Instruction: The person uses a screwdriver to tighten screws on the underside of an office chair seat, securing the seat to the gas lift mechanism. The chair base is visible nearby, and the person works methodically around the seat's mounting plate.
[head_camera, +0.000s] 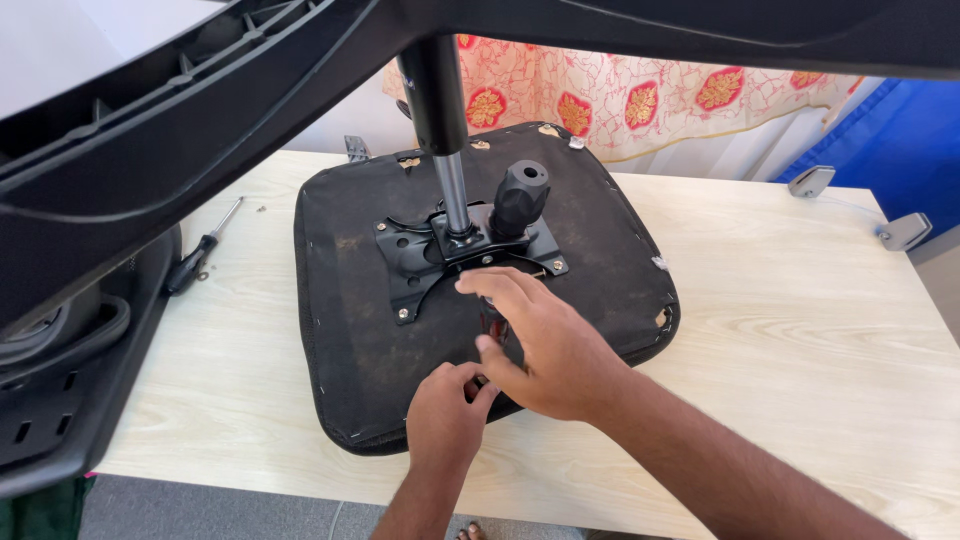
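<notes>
An upturned black chair seat lies on a pale wooden table. A black metal plate is screwed to its underside, carrying a gas cylinder and a black knob. My right hand reaches over the seat's front part, just below the plate, with fingers bent around a short dark handle that is mostly hidden. My left hand sits curled right beneath it, fingertips touching the right thumb; what it holds is hidden.
Black chair base legs span the top of the view. A black plastic chair part stands at the left. A screwdriver lies left of the seat. Two grey metal brackets rest at the far right edge.
</notes>
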